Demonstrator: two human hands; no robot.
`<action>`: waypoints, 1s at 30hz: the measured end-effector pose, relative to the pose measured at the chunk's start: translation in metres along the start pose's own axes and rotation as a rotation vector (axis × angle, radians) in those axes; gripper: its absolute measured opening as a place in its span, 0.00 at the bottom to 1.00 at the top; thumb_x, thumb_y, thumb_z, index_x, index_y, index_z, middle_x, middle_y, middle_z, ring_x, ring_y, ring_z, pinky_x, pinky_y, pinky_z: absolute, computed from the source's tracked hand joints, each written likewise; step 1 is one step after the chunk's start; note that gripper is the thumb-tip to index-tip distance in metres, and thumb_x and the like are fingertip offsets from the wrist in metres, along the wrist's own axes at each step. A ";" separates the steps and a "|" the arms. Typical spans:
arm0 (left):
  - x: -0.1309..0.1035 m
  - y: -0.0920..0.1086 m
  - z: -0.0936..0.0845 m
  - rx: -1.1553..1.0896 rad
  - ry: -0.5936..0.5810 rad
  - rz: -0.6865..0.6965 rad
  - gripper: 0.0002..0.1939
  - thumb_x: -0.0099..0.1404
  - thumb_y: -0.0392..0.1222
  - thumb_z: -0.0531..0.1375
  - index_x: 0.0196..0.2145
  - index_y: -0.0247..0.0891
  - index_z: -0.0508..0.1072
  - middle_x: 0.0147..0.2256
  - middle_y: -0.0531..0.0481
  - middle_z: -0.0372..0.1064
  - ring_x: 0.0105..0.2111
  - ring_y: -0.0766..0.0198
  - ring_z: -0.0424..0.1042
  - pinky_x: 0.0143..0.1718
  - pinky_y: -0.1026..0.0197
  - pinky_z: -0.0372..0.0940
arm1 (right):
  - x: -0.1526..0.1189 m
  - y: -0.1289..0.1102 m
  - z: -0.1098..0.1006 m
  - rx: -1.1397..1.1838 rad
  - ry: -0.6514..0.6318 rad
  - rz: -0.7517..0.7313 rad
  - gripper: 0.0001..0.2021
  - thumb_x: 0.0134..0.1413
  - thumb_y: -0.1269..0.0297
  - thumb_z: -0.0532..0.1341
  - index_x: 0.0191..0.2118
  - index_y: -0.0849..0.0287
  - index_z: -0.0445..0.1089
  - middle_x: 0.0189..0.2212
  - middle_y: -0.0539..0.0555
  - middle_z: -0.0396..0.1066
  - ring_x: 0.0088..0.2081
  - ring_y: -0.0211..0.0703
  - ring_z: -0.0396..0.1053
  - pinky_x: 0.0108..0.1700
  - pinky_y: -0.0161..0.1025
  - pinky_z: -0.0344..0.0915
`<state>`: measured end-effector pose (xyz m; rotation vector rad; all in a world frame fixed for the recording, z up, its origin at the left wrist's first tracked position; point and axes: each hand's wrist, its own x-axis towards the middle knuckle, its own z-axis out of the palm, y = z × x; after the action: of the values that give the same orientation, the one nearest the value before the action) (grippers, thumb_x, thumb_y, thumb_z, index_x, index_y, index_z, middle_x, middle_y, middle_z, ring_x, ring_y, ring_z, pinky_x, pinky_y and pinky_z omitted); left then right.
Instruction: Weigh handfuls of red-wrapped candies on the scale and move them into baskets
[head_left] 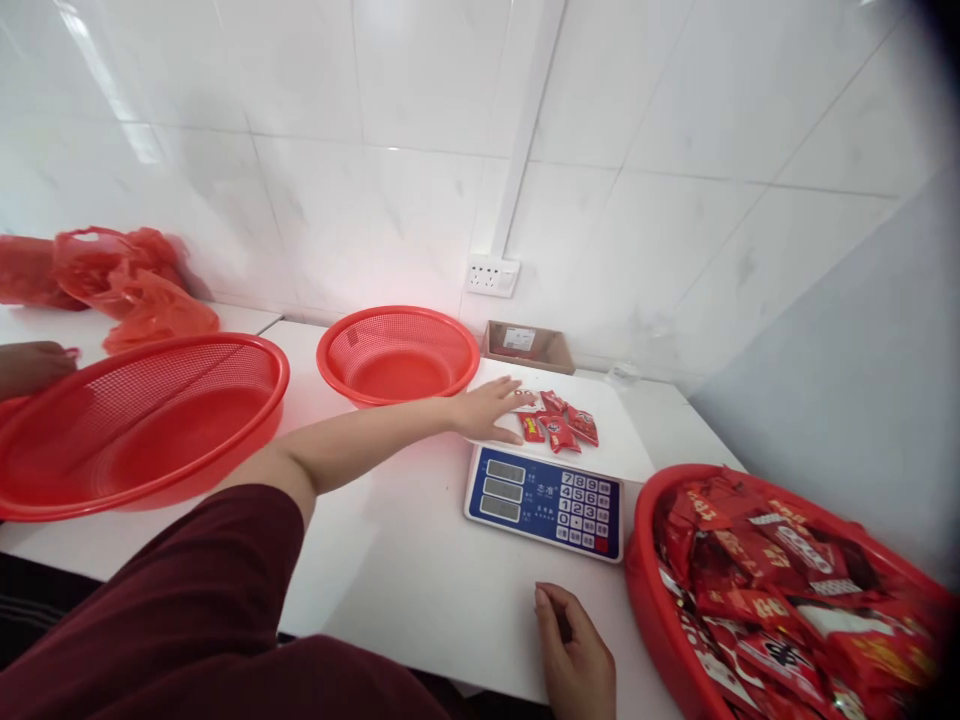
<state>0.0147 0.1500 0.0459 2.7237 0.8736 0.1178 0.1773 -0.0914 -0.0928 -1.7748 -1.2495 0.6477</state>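
Observation:
My left hand (489, 410) reaches over the white weighing plate (626, 425) of a digital scale, fingers spread. Its fingertips are at the left edge of a small group of snack packets (559, 432), mostly red; whether they touch is unclear. In front of the plate is the scale's blue keypad panel (544, 505) with several grey displays. My right hand (576, 650) rests near the table's front edge, below the panel, its fingers curled in and nothing visible in them. To its right stands a red basket (643, 580) full of red snack packets (780, 600).
A round red basket (397, 375) stands behind my left forearm, and a larger red basket (202, 430) lies left. Another person's hand (34, 368) is at its far side. Red plastic bags (142, 280), a cardboard box (551, 350) and a wall socket (493, 276) are at the back.

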 end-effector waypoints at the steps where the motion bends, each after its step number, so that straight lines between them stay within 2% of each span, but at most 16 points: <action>1: 0.014 0.002 0.005 0.015 -0.006 0.024 0.42 0.56 0.63 0.52 0.61 0.46 0.39 0.63 0.45 0.29 0.62 0.51 0.26 0.59 0.47 0.35 | 0.000 0.000 0.001 0.001 -0.001 0.002 0.20 0.45 0.44 0.55 0.32 0.57 0.72 0.32 0.54 0.75 0.33 0.44 0.71 0.36 0.35 0.67; 4: 0.046 0.002 0.017 0.063 -0.034 0.015 0.46 0.52 0.66 0.53 0.61 0.48 0.38 0.63 0.44 0.34 0.62 0.48 0.30 0.57 0.40 0.33 | 0.000 0.001 0.004 0.035 0.042 0.013 0.21 0.44 0.44 0.56 0.32 0.57 0.72 0.32 0.54 0.75 0.34 0.44 0.71 0.37 0.34 0.67; 7: 0.063 -0.001 0.021 0.121 0.015 0.036 0.39 0.54 0.66 0.50 0.59 0.47 0.48 0.58 0.42 0.49 0.58 0.48 0.47 0.54 0.43 0.44 | -0.001 -0.001 0.008 0.081 0.107 0.008 0.21 0.45 0.43 0.56 0.30 0.57 0.72 0.30 0.53 0.74 0.33 0.43 0.70 0.36 0.33 0.66; 9: 0.067 -0.003 0.022 0.164 0.089 0.061 0.32 0.56 0.64 0.49 0.53 0.43 0.59 0.51 0.42 0.58 0.52 0.50 0.56 0.51 0.48 0.51 | -0.002 -0.003 0.009 0.093 0.119 0.007 0.21 0.44 0.43 0.56 0.30 0.57 0.72 0.29 0.53 0.74 0.32 0.42 0.70 0.36 0.32 0.66; 11: 0.068 -0.004 0.023 0.178 0.137 0.058 0.26 0.58 0.61 0.50 0.46 0.40 0.65 0.46 0.42 0.62 0.47 0.51 0.60 0.46 0.52 0.56 | -0.002 -0.005 0.010 0.093 0.120 0.008 0.21 0.44 0.43 0.56 0.30 0.57 0.72 0.29 0.52 0.74 0.32 0.42 0.70 0.36 0.32 0.66; 17: 0.061 -0.005 0.023 0.128 0.215 -0.030 0.11 0.63 0.44 0.48 0.40 0.39 0.66 0.39 0.46 0.63 0.37 0.61 0.66 0.37 0.61 0.60 | 0.001 0.000 0.005 0.066 0.060 0.019 0.21 0.43 0.43 0.56 0.30 0.57 0.72 0.30 0.53 0.75 0.33 0.43 0.71 0.35 0.33 0.67; 20: 0.051 -0.008 0.008 0.105 0.277 -0.081 0.09 0.63 0.42 0.48 0.39 0.40 0.65 0.40 0.49 0.63 0.36 0.65 0.66 0.36 0.64 0.60 | 0.003 0.005 0.004 0.053 0.021 0.028 0.22 0.41 0.42 0.57 0.30 0.57 0.73 0.30 0.54 0.75 0.33 0.45 0.72 0.35 0.34 0.68; 22: 0.042 -0.016 -0.010 0.098 0.338 -0.135 0.10 0.64 0.42 0.47 0.39 0.40 0.65 0.42 0.49 0.62 0.39 0.65 0.65 0.38 0.65 0.60 | 0.003 0.006 0.004 0.053 0.061 0.034 0.22 0.41 0.42 0.57 0.30 0.56 0.73 0.30 0.53 0.75 0.33 0.45 0.72 0.35 0.34 0.68; 26: 0.016 -0.048 -0.045 0.095 0.432 -0.291 0.11 0.65 0.43 0.45 0.40 0.40 0.64 0.44 0.48 0.60 0.40 0.65 0.65 0.40 0.64 0.59 | 0.003 0.005 0.003 0.068 0.055 0.018 0.21 0.41 0.42 0.58 0.30 0.56 0.73 0.29 0.53 0.76 0.32 0.44 0.72 0.35 0.33 0.69; 28: -0.001 -0.068 -0.054 0.096 0.435 -0.377 0.12 0.65 0.43 0.45 0.40 0.39 0.65 0.43 0.47 0.61 0.39 0.64 0.65 0.39 0.63 0.60 | 0.003 0.006 0.002 0.071 0.005 0.017 0.21 0.41 0.43 0.58 0.30 0.56 0.73 0.30 0.53 0.76 0.32 0.44 0.72 0.35 0.33 0.69; 30: -0.017 -0.085 -0.056 0.096 0.399 -0.449 0.12 0.64 0.44 0.47 0.39 0.38 0.66 0.40 0.46 0.63 0.39 0.61 0.66 0.38 0.62 0.60 | 0.004 0.007 0.001 0.073 -0.013 0.024 0.21 0.41 0.43 0.58 0.31 0.56 0.73 0.31 0.54 0.76 0.33 0.44 0.72 0.35 0.33 0.69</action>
<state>-0.0554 0.2198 0.0755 2.5491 1.6133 0.5491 0.1815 -0.0878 -0.0994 -1.7302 -1.1993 0.7107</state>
